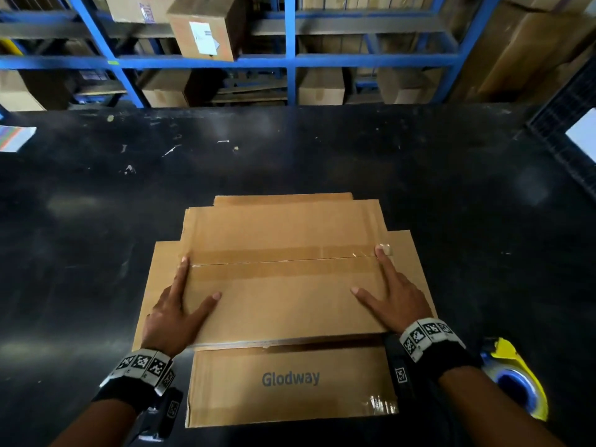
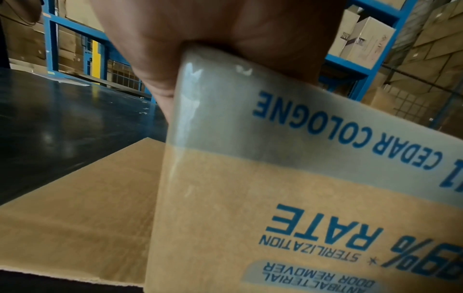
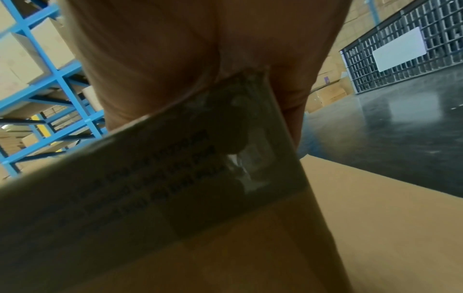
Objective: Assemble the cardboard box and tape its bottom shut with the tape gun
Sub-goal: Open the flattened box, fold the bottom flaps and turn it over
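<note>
The cardboard box [image 1: 283,295] stands bottom up on the black table [image 1: 290,150], its bottom flaps closed. Brown tape [image 1: 277,256] runs along the centre seam. My left hand [image 1: 180,295] lies over the box's left end, index finger straight along the edge and thumb on top. My right hand [image 1: 387,285] mirrors it on the right end, fingertip at the tape's end. In the left wrist view my palm [image 2: 200,39] presses clear tape [image 2: 213,99] onto the printed box side [image 2: 250,198]. The right wrist view shows the right palm [image 3: 175,59] against the taped side [image 3: 225,247]. The yellow and blue tape gun [image 1: 516,379] lies beside my right wrist.
Loose flaps splay flat on the table left [image 1: 154,285] and right [image 1: 416,279] of the box. Blue shelving [image 1: 290,59] stacked with cartons stands behind the table. A dark crate [image 1: 574,124] sits at the right edge and papers [image 1: 16,137] at the far left.
</note>
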Available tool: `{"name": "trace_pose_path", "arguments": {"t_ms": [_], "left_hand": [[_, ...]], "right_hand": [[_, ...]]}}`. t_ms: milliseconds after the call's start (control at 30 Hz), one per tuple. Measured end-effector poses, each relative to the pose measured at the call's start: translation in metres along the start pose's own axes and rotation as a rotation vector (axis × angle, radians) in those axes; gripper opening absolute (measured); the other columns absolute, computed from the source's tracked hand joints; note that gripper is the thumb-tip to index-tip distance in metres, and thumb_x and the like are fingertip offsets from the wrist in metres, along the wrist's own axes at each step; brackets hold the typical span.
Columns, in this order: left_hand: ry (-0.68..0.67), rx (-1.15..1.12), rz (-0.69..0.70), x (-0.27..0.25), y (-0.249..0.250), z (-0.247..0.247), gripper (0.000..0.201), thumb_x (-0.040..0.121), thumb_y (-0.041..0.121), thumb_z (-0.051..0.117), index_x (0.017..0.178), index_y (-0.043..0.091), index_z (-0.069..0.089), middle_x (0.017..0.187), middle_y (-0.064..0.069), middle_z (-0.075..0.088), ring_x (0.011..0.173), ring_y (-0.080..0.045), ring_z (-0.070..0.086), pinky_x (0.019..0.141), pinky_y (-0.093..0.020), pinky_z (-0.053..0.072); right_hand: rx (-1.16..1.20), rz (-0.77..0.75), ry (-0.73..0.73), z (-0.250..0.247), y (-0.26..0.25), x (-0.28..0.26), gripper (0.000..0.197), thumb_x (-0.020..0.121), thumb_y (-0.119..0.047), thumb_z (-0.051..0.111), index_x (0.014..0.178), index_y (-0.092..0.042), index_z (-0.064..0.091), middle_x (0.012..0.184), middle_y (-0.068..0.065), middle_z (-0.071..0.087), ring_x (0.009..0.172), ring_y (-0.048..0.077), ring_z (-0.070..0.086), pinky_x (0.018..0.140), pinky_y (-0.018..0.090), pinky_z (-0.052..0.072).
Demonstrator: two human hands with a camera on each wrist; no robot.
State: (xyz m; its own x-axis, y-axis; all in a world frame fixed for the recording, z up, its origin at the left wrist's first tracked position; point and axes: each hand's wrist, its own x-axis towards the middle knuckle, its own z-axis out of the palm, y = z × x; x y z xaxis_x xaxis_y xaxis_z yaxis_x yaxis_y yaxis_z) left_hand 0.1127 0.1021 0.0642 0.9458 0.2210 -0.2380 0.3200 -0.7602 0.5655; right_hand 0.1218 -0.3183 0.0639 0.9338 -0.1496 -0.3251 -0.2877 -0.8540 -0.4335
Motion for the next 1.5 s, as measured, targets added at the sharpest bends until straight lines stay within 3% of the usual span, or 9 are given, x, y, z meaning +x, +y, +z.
{"name": "trace_pose_path", "arguments": {"t_ms": [133, 533, 700, 800, 933, 1133, 1333, 1433, 1500], "left_hand": [[-0.009, 0.036, -0.008, -0.004, -0.001, 0.001, 0.102, 0.067, 0.090, 0.046, 0.154, 0.066, -0.002, 0.153, -0.011, 0.052, 0.131, -0.044, 0.057, 0.110, -0.057, 0.045], [-0.002, 0.033, -0.045, 0.000, -0.002, 0.003, 0.107, 0.062, 0.093, 0.048, 0.155, 0.060, 0.008, 0.148, -0.013, 0.057, 0.127, -0.043, 0.059, 0.108, -0.053, 0.047], [0.007, 0.031, -0.040, 0.000, -0.007, 0.004, 0.105, 0.064, 0.092, 0.053, 0.155, 0.059, 0.012, 0.153, -0.008, 0.052, 0.133, -0.040, 0.056, 0.113, -0.052, 0.044], [0.085, 0.141, -0.060, -0.001, 0.002, 0.008, 0.099, 0.074, 0.085, 0.061, 0.157, 0.050, 0.020, 0.158, -0.011, 0.034, 0.141, -0.043, 0.045, 0.115, -0.057, 0.039], [0.272, 0.216, 0.197, -0.008, 0.041, 0.029, 0.092, 0.078, 0.057, 0.073, 0.157, 0.029, 0.034, 0.162, -0.013, 0.025, 0.151, -0.041, 0.024, 0.119, -0.063, 0.030], [-0.017, 0.286, 0.607, -0.038, 0.128, 0.108, 0.084, 0.088, 0.060, 0.048, 0.163, 0.032, 0.024, 0.175, -0.001, 0.008, 0.162, -0.031, -0.001, 0.127, -0.055, 0.007], [-0.069, 0.485, 0.575, -0.049, 0.156, 0.158, 0.075, 0.099, 0.065, 0.021, 0.166, 0.035, 0.008, 0.176, 0.002, 0.000, 0.162, -0.030, 0.000, 0.127, -0.060, 0.002], [-0.039, 0.487, 0.576, -0.048, 0.154, 0.159, 0.073, 0.099, 0.066, 0.019, 0.165, 0.037, 0.012, 0.176, 0.004, 0.006, 0.162, -0.029, 0.005, 0.128, -0.059, 0.005], [-0.026, 0.494, 0.584, -0.048, 0.155, 0.159, 0.072, 0.100, 0.065, 0.018, 0.165, 0.035, 0.014, 0.175, 0.002, 0.010, 0.162, -0.029, 0.007, 0.127, -0.060, 0.007]], "right_hand": [[-0.048, 0.037, 0.029, 0.009, 0.000, -0.009, 0.096, 0.076, -0.086, 0.043, 0.144, -0.063, -0.021, 0.127, 0.013, 0.055, 0.106, 0.039, 0.062, 0.091, 0.047, 0.050], [-0.039, 0.043, 0.076, 0.010, -0.001, -0.009, 0.092, 0.073, -0.091, 0.037, 0.145, -0.062, -0.014, 0.130, 0.014, 0.056, 0.109, 0.039, 0.061, 0.089, 0.047, 0.050], [-0.043, 0.044, 0.080, 0.012, 0.000, -0.012, 0.093, 0.074, -0.091, 0.036, 0.146, -0.059, -0.012, 0.130, 0.014, 0.058, 0.110, 0.039, 0.061, 0.089, 0.047, 0.050], [-0.037, 0.055, 0.080, 0.012, 0.000, -0.012, 0.093, 0.073, -0.092, 0.035, 0.147, -0.060, -0.011, 0.130, 0.014, 0.057, 0.110, 0.040, 0.061, 0.089, 0.047, 0.050], [-0.020, 0.062, 0.075, 0.012, 0.001, -0.011, 0.093, 0.072, -0.092, 0.036, 0.147, -0.060, -0.010, 0.131, 0.014, 0.056, 0.112, 0.040, 0.060, 0.090, 0.047, 0.049], [0.016, 0.063, 0.074, 0.013, 0.003, -0.010, 0.093, 0.073, -0.090, 0.039, 0.148, -0.060, -0.007, 0.128, 0.011, 0.055, 0.109, 0.038, 0.060, 0.089, 0.045, 0.047], [0.074, 0.026, 0.052, 0.013, 0.013, -0.008, 0.088, 0.078, -0.086, 0.041, 0.147, -0.062, -0.009, 0.127, 0.010, 0.054, 0.108, 0.037, 0.061, 0.091, 0.045, 0.047], [0.344, 0.014, 0.034, 0.010, 0.041, -0.013, 0.075, 0.093, -0.066, 0.039, 0.149, -0.057, -0.010, 0.143, 0.012, 0.053, 0.121, 0.038, 0.057, 0.102, 0.049, 0.044], [0.345, 0.054, 0.170, 0.010, 0.080, -0.023, 0.068, 0.096, -0.047, 0.038, 0.156, -0.044, 0.006, 0.148, 0.011, 0.048, 0.129, 0.036, 0.049, 0.106, 0.051, 0.040]]}}
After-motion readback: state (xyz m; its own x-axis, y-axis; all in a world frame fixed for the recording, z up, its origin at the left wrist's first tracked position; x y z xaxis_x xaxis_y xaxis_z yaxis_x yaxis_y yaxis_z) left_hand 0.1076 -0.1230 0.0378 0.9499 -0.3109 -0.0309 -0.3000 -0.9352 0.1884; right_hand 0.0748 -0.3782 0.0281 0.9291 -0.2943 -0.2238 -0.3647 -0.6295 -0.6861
